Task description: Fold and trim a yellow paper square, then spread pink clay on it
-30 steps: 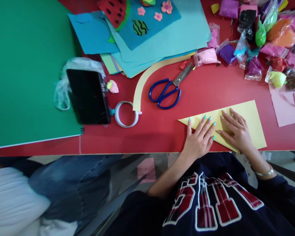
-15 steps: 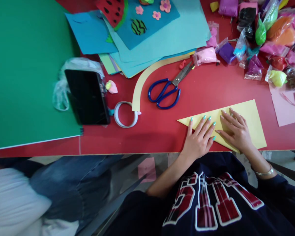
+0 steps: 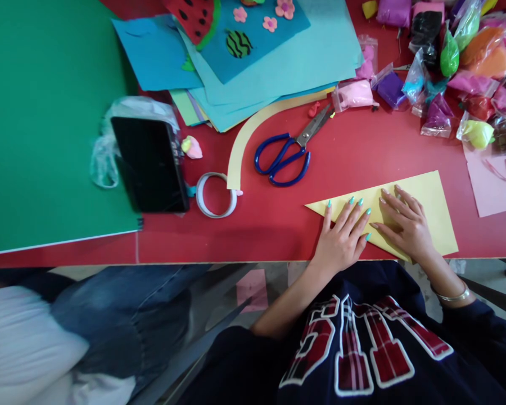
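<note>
1. Near the front edge of the red table (image 3: 236, 242), the folded yellow paper (image 3: 437, 214) lies flat beneath both my hands.
2. With my left hand (image 3: 339, 242) palm down, I rest spread fingertips on the narrower part of the paper; its pointed end shows just beyond my little finger.
3. With my right hand (image 3: 407, 225), also palm down, I lay loosely parted fingers across its middle, the thumb angled toward my left hand. The wide end reaches out to the right, uncovered.
4. I see neither hand pinching the sheet; how hard I press, I cannot tell.
5. My two hands sit side by side, near each other but apart.
6. Beyond my left hand lie blue-handled scissors (image 3: 302, 141), blades partly crossed by shadow or glare, near a curved cream paper strip (image 3: 245, 135).
7. Right of the yellow paper, pink paper sheets (image 3: 483, 183) lie apart from it.
</note>
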